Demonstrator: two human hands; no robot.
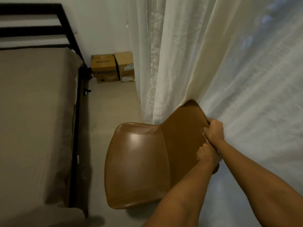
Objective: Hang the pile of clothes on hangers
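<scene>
- Both hands hold the top edge of a brown leather-look chair with a rounded seat and a tall curved backrest. The right hand curls its fingers over the rim. Just below it, the left hand clamps the same edge, with most of its fingers hidden behind the backrest.
- The pile of clothes and the hangers are not in view, and neither the seat nor the bed holds any garment.
- Judging from the task alone, the clothes will likely be light, soft and limp. They would be best lifted one at a time by the shoulders or collar so the neck opening stays clear for the hanger.
- The chair itself looks rigid with a slick, glossy skin, so the rim is probably the surest hold.
- The backrest presses into a long white sheer curtain, which folds around its top corner.
- The chair stands on a pale plain floor.
- To the left is a bed with a taut taupe sheet and a black slatted metal headboard.
- Brown cardboard boxes are stacked in the corner against the white wall, beside the curtain.
</scene>
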